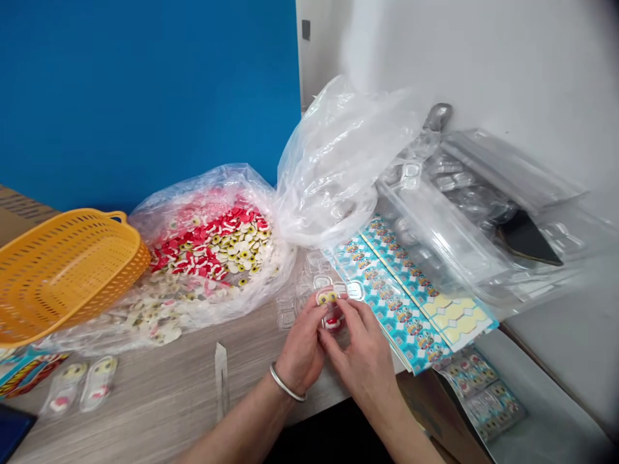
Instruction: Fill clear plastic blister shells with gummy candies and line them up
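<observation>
My left hand point(300, 351), with a metal bangle on its wrist, and my right hand point(355, 348) both pinch a small clear plastic blister point(333, 309). It holds a flat cartoon-face candy point(331, 298) with yellow eyes and a red mouth, partly hidden by my fingers. A few empty blisters point(294, 303) lie just left of my hands. Right beside my right hand is a stack of teal printed cards point(401, 303). Two filled blisters point(80, 385) rest on the wood-grain table point(159, 380) at the lower left.
A clear bag of red, white and yellow candy pieces point(213, 248) lies left of my hands, by an orange plastic basket point(62, 270). Crumpled plastic film point(329, 167) and clear trays point(449, 219) rise behind the cards. A blue wall point(145, 96) stands behind. The table edge runs below my hands.
</observation>
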The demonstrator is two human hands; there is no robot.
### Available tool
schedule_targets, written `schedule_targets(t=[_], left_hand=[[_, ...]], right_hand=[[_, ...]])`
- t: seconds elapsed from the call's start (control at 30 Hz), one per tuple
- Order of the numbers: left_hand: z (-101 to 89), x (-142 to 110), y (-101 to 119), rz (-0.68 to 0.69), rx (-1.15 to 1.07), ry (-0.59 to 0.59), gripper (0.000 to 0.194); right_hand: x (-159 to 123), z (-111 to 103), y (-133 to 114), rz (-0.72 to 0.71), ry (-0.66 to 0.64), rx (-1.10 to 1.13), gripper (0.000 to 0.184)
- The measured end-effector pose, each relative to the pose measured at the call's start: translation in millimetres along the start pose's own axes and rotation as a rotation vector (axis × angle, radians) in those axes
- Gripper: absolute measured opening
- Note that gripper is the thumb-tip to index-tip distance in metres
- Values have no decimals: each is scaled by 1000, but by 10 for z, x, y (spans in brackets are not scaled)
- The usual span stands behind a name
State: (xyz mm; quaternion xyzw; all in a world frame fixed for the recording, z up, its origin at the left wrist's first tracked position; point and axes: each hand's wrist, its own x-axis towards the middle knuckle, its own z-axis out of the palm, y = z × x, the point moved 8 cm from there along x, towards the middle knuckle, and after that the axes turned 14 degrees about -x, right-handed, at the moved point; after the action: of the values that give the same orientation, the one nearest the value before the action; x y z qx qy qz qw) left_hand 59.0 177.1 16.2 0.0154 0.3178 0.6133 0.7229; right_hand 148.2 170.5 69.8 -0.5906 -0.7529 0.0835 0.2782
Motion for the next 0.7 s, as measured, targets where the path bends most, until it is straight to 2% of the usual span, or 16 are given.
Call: schedule_targets(t=[0.13,0.23,0.3,0.37,0.43,0.47,0.53,0.6,0.7], left_hand=[[-76,-74,92,24,52,18,26],[-321,-280,390,120,124,116,25],[-621,-500,734,226,234,214,23],[-1013,-779,1181,362,423,344,24],[-1439,-1101,1676,506,685,522,29],[-1652,-1268,1914,559,841,650,32],[-2039,-1522,2284,605,945,822,36],[-2299,-1674,2554,623,1049,934,35],[-2471,-1768,2792,611,1228,1043,27]], right_hand=[[-36,38,-127,-33,-35,-5,35],[-140,146,-314,-127,-113,56,33],[-237,229,-433,-198,-155,101,32],[-314,331,-515,-248,-183,123,30],[-359,455,-592,-292,-208,134,31],[-372,511,-639,-316,-216,140,31],[-387,591,-747,-364,-221,149,32],[-398,630,-857,-405,-220,153,32],[-413,654,-976,-447,-221,152,31]])
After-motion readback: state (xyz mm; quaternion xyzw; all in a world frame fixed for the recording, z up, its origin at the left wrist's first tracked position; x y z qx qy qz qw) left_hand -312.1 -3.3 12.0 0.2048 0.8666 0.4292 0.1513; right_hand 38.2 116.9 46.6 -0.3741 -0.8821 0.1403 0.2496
